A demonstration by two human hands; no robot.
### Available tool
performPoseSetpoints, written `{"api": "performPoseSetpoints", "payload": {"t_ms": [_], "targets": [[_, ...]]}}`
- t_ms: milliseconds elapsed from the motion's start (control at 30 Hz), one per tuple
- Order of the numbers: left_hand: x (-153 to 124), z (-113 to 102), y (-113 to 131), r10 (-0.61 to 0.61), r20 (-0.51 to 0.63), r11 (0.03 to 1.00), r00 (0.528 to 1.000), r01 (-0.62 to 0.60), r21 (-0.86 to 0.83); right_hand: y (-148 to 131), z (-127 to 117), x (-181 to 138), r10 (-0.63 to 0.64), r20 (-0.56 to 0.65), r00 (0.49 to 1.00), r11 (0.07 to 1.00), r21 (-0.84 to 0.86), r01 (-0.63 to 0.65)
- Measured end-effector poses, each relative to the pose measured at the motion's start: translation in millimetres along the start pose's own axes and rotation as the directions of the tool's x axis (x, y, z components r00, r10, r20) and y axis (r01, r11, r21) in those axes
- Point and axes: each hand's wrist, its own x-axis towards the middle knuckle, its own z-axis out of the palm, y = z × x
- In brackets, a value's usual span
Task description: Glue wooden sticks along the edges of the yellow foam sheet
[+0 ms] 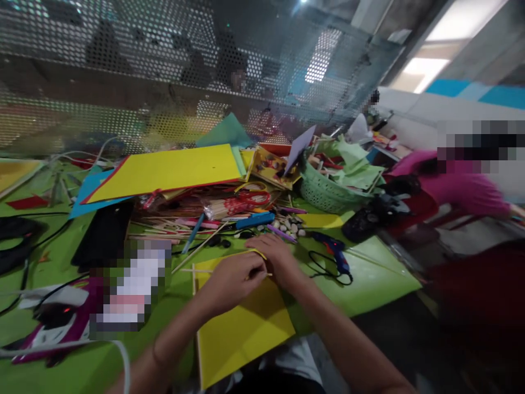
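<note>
A yellow sheet [250,334] lies on the green table in front of me, its near end at my lap. One thin wooden stick runs along its left edge, and another thin wooden stick [197,270] crosses near its far edge. My left hand [235,279] is closed over this crossing stick, with the stick's ends showing on both sides. My right hand [276,260] is bent round the far right corner of the sheet, where the yellow edge curls up. The fingertips of both hands are partly hidden.
Left of the sheet are a blurred-out phone-like object [133,287] and a purple-and-white device [68,314]. A blue glue gun [339,254] with its cord lies right. Behind are scissors [254,194], sticks, pebbles, coloured sheets and a green basket [328,191]. A person in pink [455,183] sits right.
</note>
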Motion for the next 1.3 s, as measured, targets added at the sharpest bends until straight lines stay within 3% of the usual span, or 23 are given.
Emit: {"api": "performPoseSetpoints", "payload": {"t_ms": [200,300,433,567,700,867,967,1067,1133,1300], "targets": [[2,-4,-3,-0.024,-0.007,0.998,1.0,0.024,-0.058,0,2,2,0.025,-0.016,1.0,1.0,0.003,-0.025],[3,-6,-4,-0.055,-0.01,0.998,0.998,0.055,-0.022,-1,-5,6,0.066,-0.085,0.994,0.996,-0.056,-0.07],[3,-9,-4,-0.081,-0.003,0.997,0.997,0.081,-0.01,-2,-34,11,0.087,-0.166,0.982,0.985,-0.131,-0.109],[3,-11,-4,-0.089,0.021,0.996,0.996,0.09,-0.028,8,-79,18,0.129,-0.203,0.971,0.953,-0.246,-0.178],[2,-11,-5,-0.117,0.015,0.992,0.993,0.117,-0.037,46,-136,38,0.295,-0.253,0.921,0.844,-0.382,-0.375],[2,-10,-6,-0.14,0.01,0.99,0.99,0.14,-0.019,126,-209,78,0.542,-0.395,0.741,0.607,-0.425,-0.671],[3,-10,-9,-0.146,-0.001,0.989,0.989,0.146,-0.016,168,-231,96,0.678,-0.388,0.624,0.456,-0.444,-0.771],[3,-9,-15,-0.164,-0.002,0.986,0.986,0.164,-0.018,196,-235,103,0.763,-0.339,0.55,0.366,-0.474,-0.801],[3,-8,-18,-0.177,0.004,0.984,0.984,0.177,-0.028,208,-234,104,0.791,-0.288,0.54,0.359,-0.497,-0.79],[2,-6,-18,-0.185,0.028,0.98,0.982,0.186,-0.063,223,-232,111,0.803,-0.12,0.584,0.442,-0.537,-0.719]]}}
